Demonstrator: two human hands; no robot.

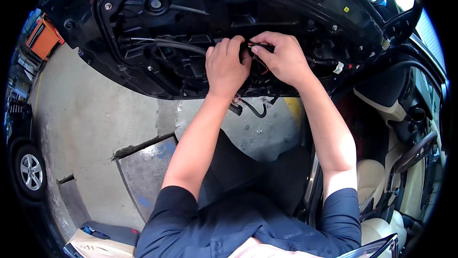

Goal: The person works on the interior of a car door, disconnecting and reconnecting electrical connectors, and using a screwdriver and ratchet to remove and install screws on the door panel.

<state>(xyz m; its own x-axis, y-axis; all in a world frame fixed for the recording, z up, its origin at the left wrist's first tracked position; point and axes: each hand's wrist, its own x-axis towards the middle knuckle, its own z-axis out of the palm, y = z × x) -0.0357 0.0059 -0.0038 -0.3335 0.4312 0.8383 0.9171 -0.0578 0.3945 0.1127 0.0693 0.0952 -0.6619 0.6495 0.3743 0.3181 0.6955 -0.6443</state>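
Note:
An uncovered black car door (272, 10) stretches across the top of the view, its inner side facing me. At its lower middle, my left hand (228, 67) has its fingers curled and its thumb pressed in on a dark wiring harness, mostly hidden by the hand. Close beside it on the right, my right hand (282, 58) pinches the same harness between thumb and fingers. Thin red wires (262, 65) show between the hands and loop down below them. A black sheathed cable (179, 44) runs along the door toward my left hand.
Loose connectors and a black cable (257, 111) hang below the door's lower edge. At right are the car's beige seat (371, 177) and steering wheel (416, 152). A metal floor plate (148, 167) lies left of my legs. Another car's wheel (31, 169) stands far left, below an orange cabinet (42, 38).

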